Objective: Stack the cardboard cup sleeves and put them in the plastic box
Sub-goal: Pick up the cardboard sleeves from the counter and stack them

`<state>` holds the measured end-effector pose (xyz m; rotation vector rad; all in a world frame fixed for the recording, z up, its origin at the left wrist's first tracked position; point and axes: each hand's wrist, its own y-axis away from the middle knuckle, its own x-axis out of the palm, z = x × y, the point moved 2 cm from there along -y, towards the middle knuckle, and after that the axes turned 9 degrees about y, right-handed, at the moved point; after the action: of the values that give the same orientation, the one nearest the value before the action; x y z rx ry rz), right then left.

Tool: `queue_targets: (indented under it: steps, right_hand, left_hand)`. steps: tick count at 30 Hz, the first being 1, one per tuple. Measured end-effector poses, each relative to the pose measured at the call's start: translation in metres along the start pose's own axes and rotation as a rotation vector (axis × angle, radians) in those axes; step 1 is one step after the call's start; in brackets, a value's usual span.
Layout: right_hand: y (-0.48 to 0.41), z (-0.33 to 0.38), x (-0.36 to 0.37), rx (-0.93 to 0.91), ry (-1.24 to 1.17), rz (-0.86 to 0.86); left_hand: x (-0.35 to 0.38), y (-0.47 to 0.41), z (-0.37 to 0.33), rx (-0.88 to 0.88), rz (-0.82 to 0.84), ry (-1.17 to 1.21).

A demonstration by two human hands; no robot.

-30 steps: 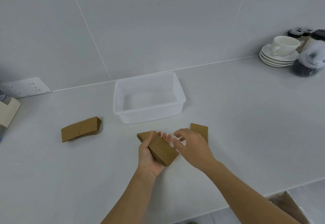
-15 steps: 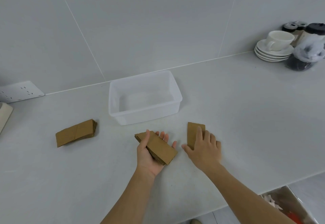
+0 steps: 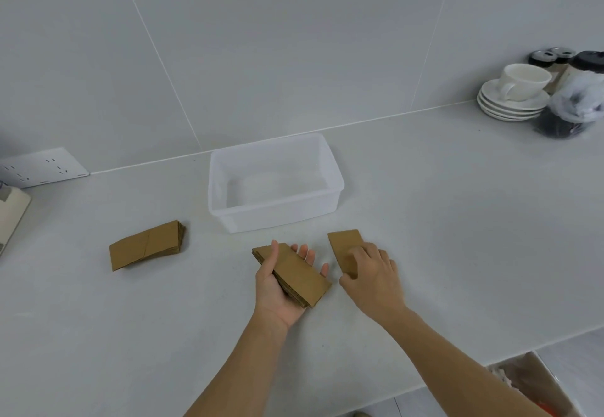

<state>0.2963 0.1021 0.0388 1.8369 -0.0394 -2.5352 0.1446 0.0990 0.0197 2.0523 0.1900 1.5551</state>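
My left hand [image 3: 274, 289] lies palm up on the white counter and holds a stack of brown cardboard sleeves [image 3: 298, 275], thumb over the top. Just right of it, my right hand [image 3: 371, 277] has its fingers curled over the near end of a single brown sleeve [image 3: 345, 244] lying flat on the counter. A second stack of sleeves [image 3: 147, 249] rests alone on the counter to the left. The clear plastic box [image 3: 336, 184] stands empty behind both hands, near the wall.
A cup on stacked saucers [image 3: 513, 96] and dark jars [image 3: 568, 115] sit at the back right. A wall socket [image 3: 42, 166] and a beige object [image 3: 9, 217] are at the far left. The counter edge runs along the lower right, with a cardboard bin [image 3: 536, 384] below.
My right hand came down from mid-air onto the lone sleeve, and its fingers have now curled around the sleeve's near end. The left hand has kept its stack still.
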Motion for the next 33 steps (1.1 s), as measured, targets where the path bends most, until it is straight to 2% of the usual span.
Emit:
queue_targets:
  steps: [5, 9, 13, 24, 29, 33]
  right_hand:
    - [0.001, 0.027, -0.021, -0.061, -0.282, -0.032]
    - [0.006, 0.051, -0.033, -0.116, -0.429, 0.002]
    - [0.012, 0.064, -0.034, -0.187, -0.417, 0.029]
    - [0.030, 0.070, -0.027, -0.272, -0.445, 0.097]
    - [0.036, 0.070, -0.024, -0.339, -0.427, 0.115]
    - [0.034, 0.065, -0.025, -0.362, -0.429, 0.162]
  left_hand:
    - [0.004, 0.005, -0.004, -0.026, -0.009, -0.066]
    - [0.005, 0.007, -0.004, -0.064, 0.057, -0.148]
    - [0.007, 0.009, -0.005, -0.071, 0.157, -0.196]
    - [0.002, 0.017, -0.006, -0.046, 0.181, -0.244]
    - [0.003, 0.023, -0.004, -0.061, 0.142, -0.191]
    - [0.001, 0.028, -0.004, -0.091, 0.081, -0.255]
